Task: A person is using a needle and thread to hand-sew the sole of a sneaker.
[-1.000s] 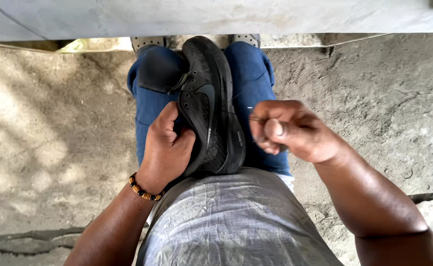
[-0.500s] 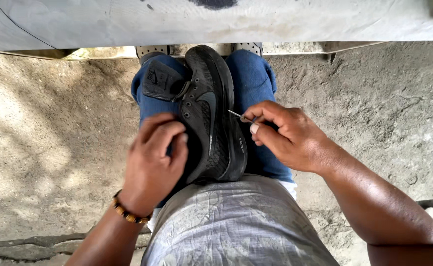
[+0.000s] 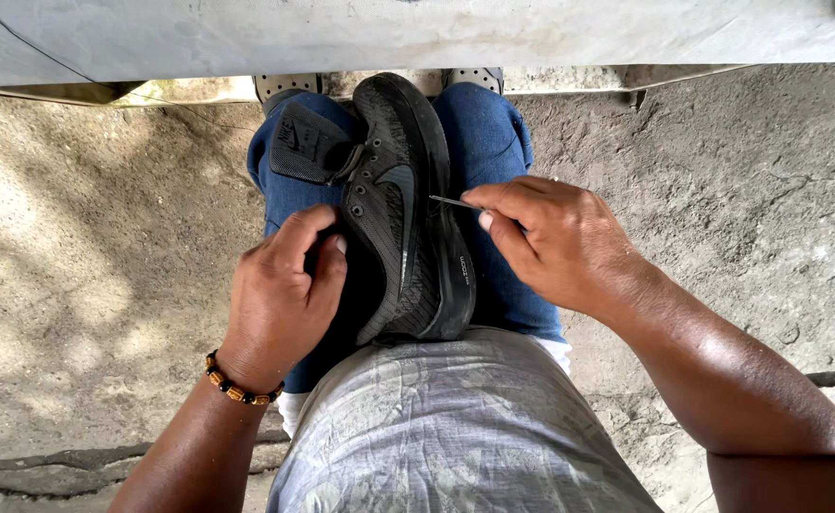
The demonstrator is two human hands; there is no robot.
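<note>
**Needle tip at the sneaker's side, right hand closest**

A black sneaker point(image 3: 408, 209) lay on the person's lap, resting on the blue jeans point(image 3: 493, 142) – its long axis ran near-to-far, toe at the far end, heel toward the grey shirt point(image 3: 455, 427). Tongue flopped out to the left. Right hand point(image 3: 550, 242) pinched a thin metal needle point(image 3: 453, 201) between thumb and forefinger, fingers narrow and closed on it; the needle pointed left, roughly crosswise to the shoe's length, tip just touching or just beside the upper near the sole edge – couldn't tell which. Left hand point(image 3: 279, 290) gripped the shoe's left side around the opening, fingers curled on it, beaded bracelet point(image 3: 237, 380) at the wrist. The shoe sat between the two hands. Rough concrete floor point(image 3: 85, 237) on both sides, pale slab edge point(image 3: 436, 38) at the far side.
</note>
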